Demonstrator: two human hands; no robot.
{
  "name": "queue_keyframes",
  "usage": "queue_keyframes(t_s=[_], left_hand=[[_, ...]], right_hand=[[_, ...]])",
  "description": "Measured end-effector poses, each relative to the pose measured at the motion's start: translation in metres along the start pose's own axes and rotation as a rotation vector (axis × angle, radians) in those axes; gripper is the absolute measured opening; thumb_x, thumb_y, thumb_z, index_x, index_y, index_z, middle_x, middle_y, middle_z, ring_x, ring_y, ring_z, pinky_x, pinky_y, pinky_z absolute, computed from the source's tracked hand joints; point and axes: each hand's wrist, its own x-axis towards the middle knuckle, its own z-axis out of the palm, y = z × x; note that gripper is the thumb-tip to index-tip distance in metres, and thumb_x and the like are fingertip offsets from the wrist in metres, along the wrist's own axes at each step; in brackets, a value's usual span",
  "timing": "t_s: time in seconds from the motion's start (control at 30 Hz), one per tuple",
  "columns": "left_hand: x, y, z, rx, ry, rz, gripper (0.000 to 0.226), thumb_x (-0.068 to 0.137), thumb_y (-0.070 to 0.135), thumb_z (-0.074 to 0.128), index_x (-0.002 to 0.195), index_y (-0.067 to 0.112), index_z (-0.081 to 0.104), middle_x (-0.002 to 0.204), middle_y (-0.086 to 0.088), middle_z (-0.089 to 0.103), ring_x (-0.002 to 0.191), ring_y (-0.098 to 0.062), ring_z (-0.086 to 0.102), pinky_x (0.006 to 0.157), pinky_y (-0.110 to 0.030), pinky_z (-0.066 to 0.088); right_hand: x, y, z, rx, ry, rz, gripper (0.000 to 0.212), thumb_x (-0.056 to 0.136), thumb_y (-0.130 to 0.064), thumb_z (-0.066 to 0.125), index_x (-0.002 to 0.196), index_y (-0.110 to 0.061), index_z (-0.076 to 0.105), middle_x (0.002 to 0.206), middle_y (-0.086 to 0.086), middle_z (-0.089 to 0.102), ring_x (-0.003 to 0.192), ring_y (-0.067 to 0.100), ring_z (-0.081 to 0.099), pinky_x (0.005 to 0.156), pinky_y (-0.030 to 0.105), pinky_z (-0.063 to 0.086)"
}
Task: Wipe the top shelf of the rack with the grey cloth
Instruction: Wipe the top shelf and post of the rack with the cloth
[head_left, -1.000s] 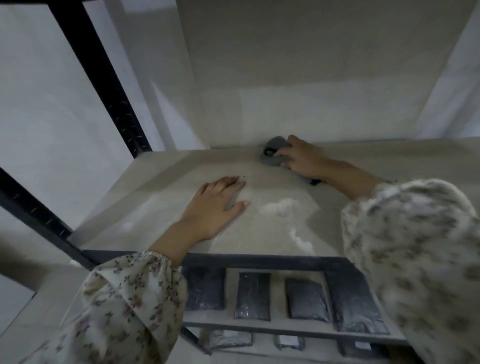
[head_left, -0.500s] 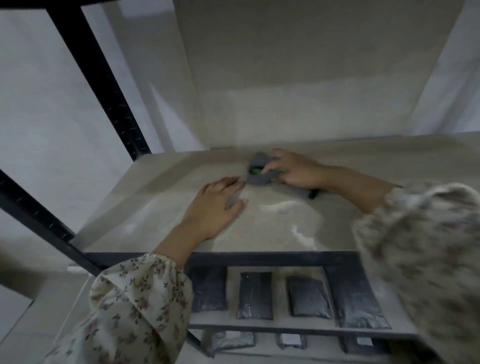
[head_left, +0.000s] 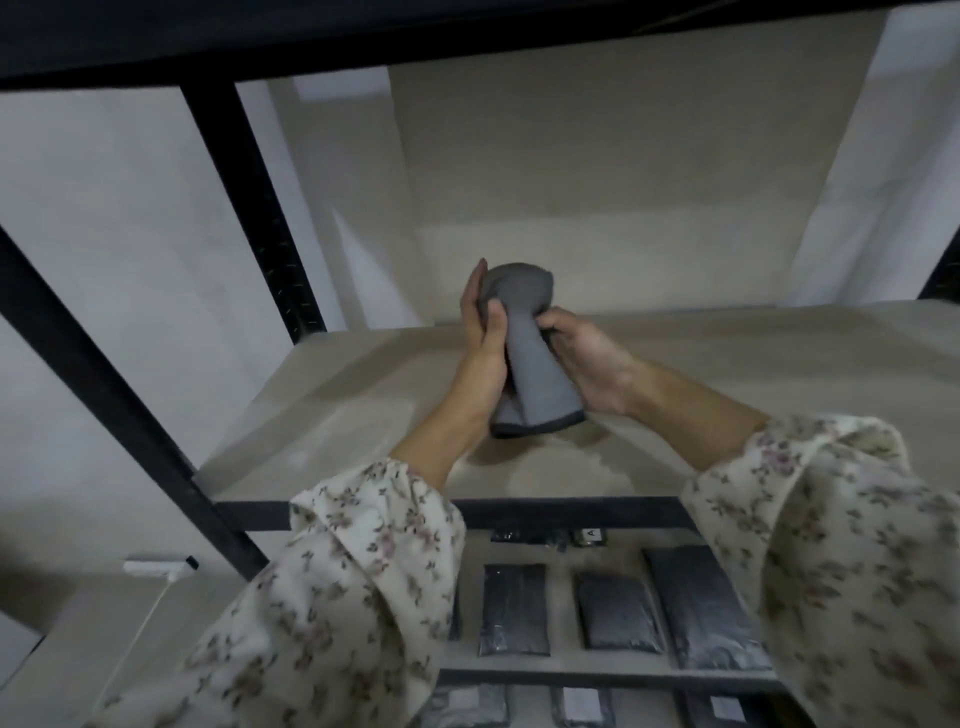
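Head view: grey cloth (head_left: 535, 384) bunched upright between both hands.
Left hand (head_left: 483, 353): wrapped round the cloth.
Right hand (head_left: 587, 358): pinching its middle.
Top shelf (head_left: 753, 374): I'd fold a flat pad first, then wipe.

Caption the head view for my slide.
Left hand and right hand grip the grey cloth above the top shelf; dark packets lie below.

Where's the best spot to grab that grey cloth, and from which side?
Probably the narrow middle of the grey cloth, between the rounded bunch on top and the flared bottom edge. It is held nearly upright above the top shelf, so a grip from the side fits best; the left hand and right hand hold it there, one from each side.
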Motion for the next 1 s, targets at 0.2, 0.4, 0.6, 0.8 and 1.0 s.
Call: queue_keyframes(t_s=[0.2, 0.4, 0.6, 0.8, 1.0], left_hand=[[0.007, 0.008, -0.029, -0.092, -0.043, -0.109, 0.057, 0.092, 0.011, 0.054, 0.14, 0.027, 0.027, 0.133, 0.002, 0.038, 0.114, -0.012, 0.05, 0.092, -0.024, 0.05], [0.042, 0.006, -0.05, 1.006, -0.386, 0.306, 0.07, 0.085, 0.029, 0.064, 0.139, 0.023, 0.019, 0.109, -0.005, 0.055, 0.078, -0.017, 0.057, 0.063, -0.029, 0.045], [0.051, -0.049, -0.048, 1.237, -0.691, 0.012, 0.059, 0.094, 0.043, 0.045, 0.144, 0.023, 0.023, 0.144, -0.012, 0.039, 0.128, -0.029, 0.04, 0.105, -0.036, 0.035], [0.056, -0.064, -0.041, 1.269, -0.597, 0.179, 0.042, 0.094, 0.022, 0.046, 0.136, 0.015, 0.045, 0.128, -0.019, 0.053, 0.115, -0.034, 0.048, 0.098, -0.038, 0.039], [-0.003, -0.043, -0.05, 1.073, -0.739, 0.367, 0.029, 0.087, 0.011, 0.056, 0.115, 0.01, 0.062, 0.106, -0.01, 0.065, 0.097, -0.021, 0.056, 0.088, -0.032, 0.042]], right_hand=[[0.014, 0.003, -0.002, -0.628, 0.351, -0.142, 0.019, 0.085, -0.03, 0.063, 0.086, -0.025, 0.045, 0.093, 0.003, 0.049, 0.082, 0.016, 0.051, 0.059, 0.022, 0.042], [-0.037, 0.021, -0.065, -1.296, 0.43, -0.088, 0.029, 0.07, -0.064, 0.044, 0.086, -0.041, 0.05, 0.109, 0.006, 0.049, 0.109, 0.03, 0.047, 0.098, 0.049, 0.04], [-0.106, 0.052, -0.082, -1.652, 0.285, -0.09, 0.097, 0.063, -0.09, 0.004, 0.134, -0.034, 0.039, 0.13, -0.005, 0.038, 0.112, 0.01, 0.027, 0.095, 0.028, 0.019], [-0.112, 0.054, -0.09, -1.71, 0.255, -0.103, 0.097, 0.065, -0.087, -0.007, 0.14, -0.038, 0.031, 0.141, -0.005, 0.033, 0.125, 0.011, 0.021, 0.099, 0.024, 0.015], [-0.116, 0.053, -0.088, -1.812, 0.192, -0.082, 0.1, 0.064, -0.09, 0.0, 0.145, -0.035, 0.021, 0.146, 0.0, 0.026, 0.13, 0.017, 0.021, 0.109, 0.035, 0.019]])
